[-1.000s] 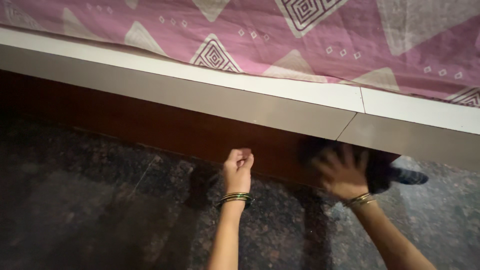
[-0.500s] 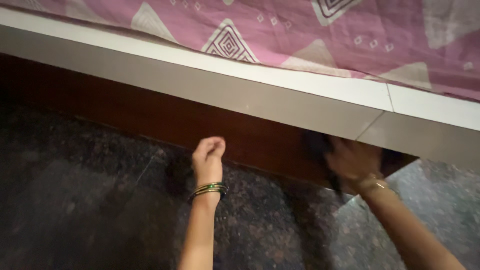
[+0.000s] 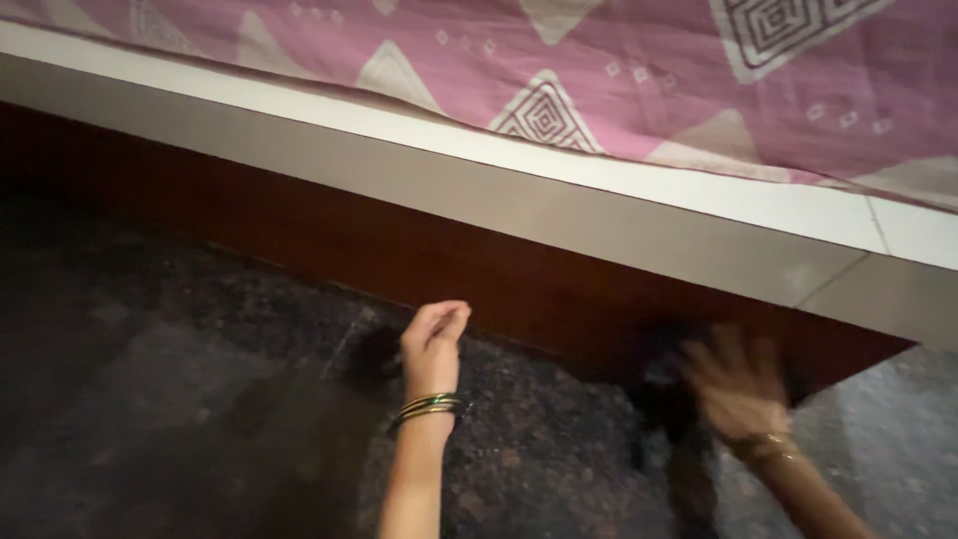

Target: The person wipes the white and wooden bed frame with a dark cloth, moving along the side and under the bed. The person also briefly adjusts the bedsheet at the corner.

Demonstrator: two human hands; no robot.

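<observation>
Dark speckled stone floor point(image 3: 180, 419) runs under the bed's brown base point(image 3: 329, 240), where we curl our left hand point(image 3: 432, 344) empty at centre, while our blurred right hand point(image 3: 733, 384) spreads against a dark cloth point(image 3: 664, 399) at lower right, grip unclear.

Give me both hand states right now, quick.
Left hand: fingers curled shut, nothing visibly held, beside the bed's wooden base.
Right hand: motion-blurred against a dark object; grip cannot be told.
</observation>
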